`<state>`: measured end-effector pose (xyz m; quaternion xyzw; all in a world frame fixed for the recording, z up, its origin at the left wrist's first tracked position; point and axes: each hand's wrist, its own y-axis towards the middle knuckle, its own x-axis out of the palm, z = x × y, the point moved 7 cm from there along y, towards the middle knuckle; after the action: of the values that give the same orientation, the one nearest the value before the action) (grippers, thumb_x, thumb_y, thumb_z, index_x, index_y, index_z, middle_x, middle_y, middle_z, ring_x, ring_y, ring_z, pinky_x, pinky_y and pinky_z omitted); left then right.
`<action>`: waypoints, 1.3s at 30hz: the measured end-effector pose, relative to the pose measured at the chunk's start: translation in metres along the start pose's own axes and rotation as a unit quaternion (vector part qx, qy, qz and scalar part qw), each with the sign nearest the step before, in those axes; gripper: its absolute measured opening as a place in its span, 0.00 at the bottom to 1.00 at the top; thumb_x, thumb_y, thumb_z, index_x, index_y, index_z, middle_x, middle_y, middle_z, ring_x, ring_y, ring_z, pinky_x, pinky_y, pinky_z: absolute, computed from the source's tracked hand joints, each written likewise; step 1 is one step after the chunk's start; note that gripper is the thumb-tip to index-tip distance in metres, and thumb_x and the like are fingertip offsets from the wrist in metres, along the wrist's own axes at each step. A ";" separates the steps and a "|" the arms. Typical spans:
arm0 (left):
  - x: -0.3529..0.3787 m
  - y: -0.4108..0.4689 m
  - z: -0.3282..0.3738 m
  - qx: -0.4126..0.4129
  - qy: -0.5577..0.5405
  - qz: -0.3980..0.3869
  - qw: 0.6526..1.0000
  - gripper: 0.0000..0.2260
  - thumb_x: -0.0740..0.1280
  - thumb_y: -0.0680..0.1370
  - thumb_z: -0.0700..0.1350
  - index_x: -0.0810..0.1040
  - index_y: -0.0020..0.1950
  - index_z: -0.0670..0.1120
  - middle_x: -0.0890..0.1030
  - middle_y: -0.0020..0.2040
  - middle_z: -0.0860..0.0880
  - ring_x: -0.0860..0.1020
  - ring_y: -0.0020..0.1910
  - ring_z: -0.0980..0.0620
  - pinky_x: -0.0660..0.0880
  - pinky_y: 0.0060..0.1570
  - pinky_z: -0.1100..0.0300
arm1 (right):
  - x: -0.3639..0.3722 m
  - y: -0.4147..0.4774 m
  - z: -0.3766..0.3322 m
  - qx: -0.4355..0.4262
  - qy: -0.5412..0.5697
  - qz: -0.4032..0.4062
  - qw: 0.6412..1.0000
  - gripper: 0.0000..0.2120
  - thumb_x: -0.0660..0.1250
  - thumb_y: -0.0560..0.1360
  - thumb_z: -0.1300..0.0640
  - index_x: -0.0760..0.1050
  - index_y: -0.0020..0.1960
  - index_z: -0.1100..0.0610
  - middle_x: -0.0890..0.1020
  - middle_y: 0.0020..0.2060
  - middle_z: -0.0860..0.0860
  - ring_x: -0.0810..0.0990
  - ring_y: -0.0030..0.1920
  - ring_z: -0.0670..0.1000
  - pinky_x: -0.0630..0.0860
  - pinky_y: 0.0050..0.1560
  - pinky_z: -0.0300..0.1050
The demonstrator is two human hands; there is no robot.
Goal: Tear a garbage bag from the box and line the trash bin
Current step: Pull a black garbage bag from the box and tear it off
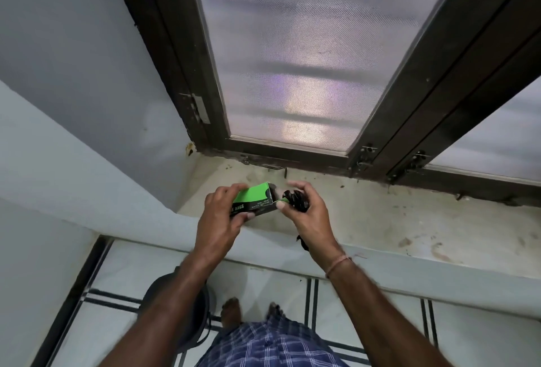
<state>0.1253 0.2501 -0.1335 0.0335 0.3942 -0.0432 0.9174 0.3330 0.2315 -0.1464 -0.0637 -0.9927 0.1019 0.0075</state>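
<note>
My left hand (218, 214) grips a green and black garbage bag box (254, 200) above the window sill, its open end turned to the right. My right hand (307, 213) is closed on a black garbage bag roll (297, 198) that sticks out of the box's open end. A bit of black plastic hangs below that hand near the wrist. A black round trash bin (205, 311) stands on the floor under my left forearm, mostly hidden by the arm.
A dusty stone window sill (380, 220) runs under a dark-framed mesh window (298, 59). A grey wall (58, 103) closes the left side. My bare feet (231, 311) stand on white floor tiles with dark lines, beside the bin.
</note>
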 end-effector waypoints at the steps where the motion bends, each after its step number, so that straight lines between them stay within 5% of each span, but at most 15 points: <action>1: 0.000 0.000 -0.001 0.004 -0.003 -0.001 1.000 0.24 0.75 0.76 0.47 0.75 0.70 0.56 0.78 0.62 0.52 0.72 0.61 0.48 0.71 0.51 0.55 | -0.001 -0.001 -0.002 -0.006 -0.006 -0.009 1.000 0.20 0.76 0.77 0.60 0.79 0.67 0.49 0.84 0.59 0.47 0.82 0.61 0.43 0.78 0.58 0.34; 11: -0.004 0.001 0.006 0.035 -0.027 0.001 0.999 0.24 0.76 0.75 0.43 0.75 0.70 0.55 0.76 0.62 0.55 0.70 0.61 0.52 0.68 0.52 0.67 | -0.004 -0.001 0.005 -0.001 -0.016 0.039 0.999 0.13 0.79 0.74 0.57 0.85 0.58 0.50 0.87 0.55 0.51 0.85 0.60 0.50 0.82 0.62 0.47; 17: -0.007 0.000 -0.001 0.023 -0.034 0.013 0.999 0.25 0.75 0.76 0.43 0.74 0.70 0.57 0.75 0.63 0.56 0.71 0.62 0.51 0.73 0.52 0.59 | -0.014 -0.008 0.008 0.024 -0.053 0.108 0.992 0.25 0.83 0.69 0.50 0.80 0.63 0.48 0.85 0.56 0.46 0.84 0.56 0.44 0.82 0.60 0.41; 21: -0.006 -0.002 -0.001 0.027 -0.043 0.018 0.999 0.25 0.75 0.75 0.43 0.74 0.69 0.57 0.75 0.62 0.56 0.71 0.61 0.50 0.70 0.52 0.63 | -0.008 -0.008 0.022 0.096 -0.002 0.119 0.988 0.36 0.83 0.69 0.50 0.74 0.73 0.52 0.82 0.62 0.47 0.82 0.61 0.48 0.78 0.62 0.39; 24: -0.005 -0.002 -0.001 0.024 -0.045 0.027 0.998 0.24 0.75 0.75 0.45 0.74 0.69 0.57 0.77 0.63 0.53 0.71 0.61 0.49 0.72 0.51 0.58 | -0.003 -0.008 0.018 0.081 0.068 0.119 0.987 0.24 0.81 0.71 0.58 0.80 0.65 0.55 0.85 0.52 0.47 0.85 0.53 0.50 0.80 0.48 0.32; 28: -0.006 -0.002 -0.001 0.012 -0.046 0.034 0.998 0.24 0.76 0.75 0.44 0.75 0.70 0.55 0.77 0.62 0.52 0.72 0.61 0.49 0.71 0.51 0.59 | 0.000 -0.009 0.005 0.016 0.078 0.104 0.991 0.21 0.80 0.72 0.62 0.83 0.64 0.54 0.88 0.49 0.52 0.87 0.49 0.51 0.84 0.50 0.43; 34: -0.010 0.000 0.002 0.020 -0.036 0.039 0.998 0.25 0.76 0.75 0.43 0.75 0.70 0.56 0.77 0.62 0.52 0.71 0.61 0.50 0.70 0.50 0.64 | 0.005 -0.007 -0.007 -0.038 0.016 0.057 0.998 0.18 0.78 0.75 0.57 0.84 0.65 0.51 0.87 0.54 0.54 0.87 0.51 0.55 0.86 0.52 0.50; 39: -0.012 0.000 0.004 0.026 -0.030 0.038 0.998 0.25 0.77 0.75 0.43 0.76 0.70 0.55 0.77 0.62 0.52 0.71 0.61 0.49 0.73 0.51 0.57 | 0.006 -0.005 -0.005 -0.048 -0.049 0.046 0.997 0.16 0.77 0.75 0.49 0.85 0.63 0.47 0.88 0.51 0.52 0.88 0.49 0.54 0.87 0.51 0.56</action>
<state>0.1199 0.2503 -0.1221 0.0713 0.3632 -0.0191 0.9288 0.3268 0.2286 -0.1403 -0.1044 -0.9917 0.0570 -0.0489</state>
